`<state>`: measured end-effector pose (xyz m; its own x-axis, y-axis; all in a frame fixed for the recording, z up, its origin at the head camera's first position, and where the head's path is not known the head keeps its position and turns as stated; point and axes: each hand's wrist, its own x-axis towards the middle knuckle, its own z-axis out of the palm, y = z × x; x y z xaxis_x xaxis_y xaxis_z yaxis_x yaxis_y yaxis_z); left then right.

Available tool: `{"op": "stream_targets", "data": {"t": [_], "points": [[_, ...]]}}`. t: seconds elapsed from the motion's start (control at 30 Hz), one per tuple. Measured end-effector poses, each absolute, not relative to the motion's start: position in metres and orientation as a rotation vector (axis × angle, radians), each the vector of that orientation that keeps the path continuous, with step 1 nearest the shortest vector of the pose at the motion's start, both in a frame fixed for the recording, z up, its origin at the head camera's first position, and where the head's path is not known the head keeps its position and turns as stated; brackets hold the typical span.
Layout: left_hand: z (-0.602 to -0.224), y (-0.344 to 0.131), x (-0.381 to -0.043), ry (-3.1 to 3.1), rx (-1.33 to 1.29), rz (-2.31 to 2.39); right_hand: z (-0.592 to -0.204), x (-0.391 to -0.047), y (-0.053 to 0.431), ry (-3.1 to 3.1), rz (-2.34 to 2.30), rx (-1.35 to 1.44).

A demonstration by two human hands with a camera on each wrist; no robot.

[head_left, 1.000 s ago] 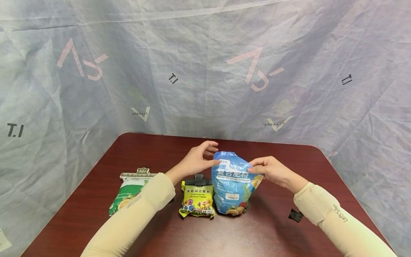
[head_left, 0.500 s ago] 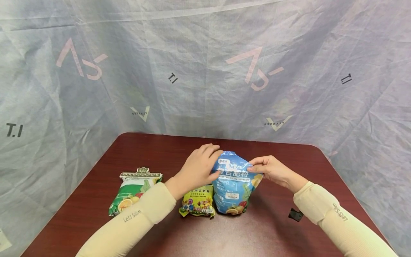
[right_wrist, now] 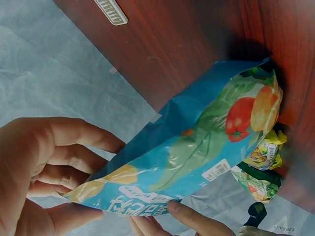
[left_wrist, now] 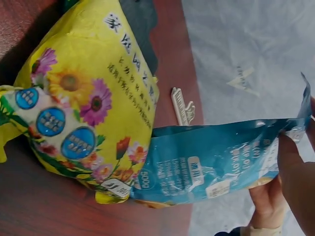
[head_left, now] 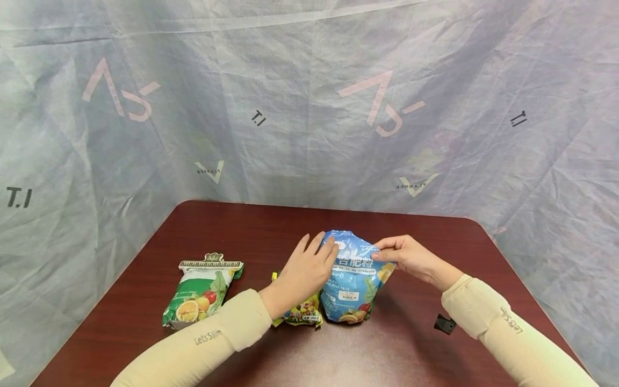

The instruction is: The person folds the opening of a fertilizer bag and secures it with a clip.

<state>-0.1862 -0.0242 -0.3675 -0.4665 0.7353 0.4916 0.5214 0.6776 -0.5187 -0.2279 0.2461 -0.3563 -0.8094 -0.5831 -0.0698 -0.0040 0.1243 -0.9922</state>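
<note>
A blue fertilizer bag (head_left: 353, 290) with fruit and vegetable prints stands on the table. My right hand (head_left: 411, 258) grips its upper right edge, thumb on the front and fingers behind. At the upper left corner is my left hand (head_left: 307, 271); in the left wrist view its thumb (left_wrist: 290, 152) lies on the front and a finger shows at the top edge, pinching the bag. A yellow fertilizer bag (left_wrist: 88, 88) with flower prints stands beside the blue one, partly hidden by my left hand in the head view. A dark clip (left_wrist: 140, 29) is at its top.
A green and white bag (head_left: 198, 298) closed with a keyboard-patterned clip (head_left: 211, 264) stands at the left. A black clip (head_left: 444, 324) lies near my right forearm. Another keyboard-patterned clip (left_wrist: 182, 105) lies behind the bags. A grey cloth (head_left: 309, 134) hangs behind the table.
My left hand has turned over and lowered against the blue bag's upper left corner, now covering much of the yellow bag. My right hand keeps its hold in the same place.
</note>
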Motion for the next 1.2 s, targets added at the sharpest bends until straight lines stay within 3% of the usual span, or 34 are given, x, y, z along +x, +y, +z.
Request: {"op": "stream_targets", "data": {"t": [0.7, 0.93, 1.2], "points": [[-0.375, -0.023, -0.182, -2.289, -0.983, 0.461, -0.349, -0.215, 0.244, 2.497, -1.504, -0.629], [-0.375, -0.022, -0.183, -2.311, -0.982, 0.472, -0.349, -0.200, 0.239, 2.907, -1.318, -0.888], [-0.375, -0.022, -0.183, -2.308, -0.980, 0.461, -0.356, -0.191, 0.233, 3.241, -0.845, -1.492]]}}
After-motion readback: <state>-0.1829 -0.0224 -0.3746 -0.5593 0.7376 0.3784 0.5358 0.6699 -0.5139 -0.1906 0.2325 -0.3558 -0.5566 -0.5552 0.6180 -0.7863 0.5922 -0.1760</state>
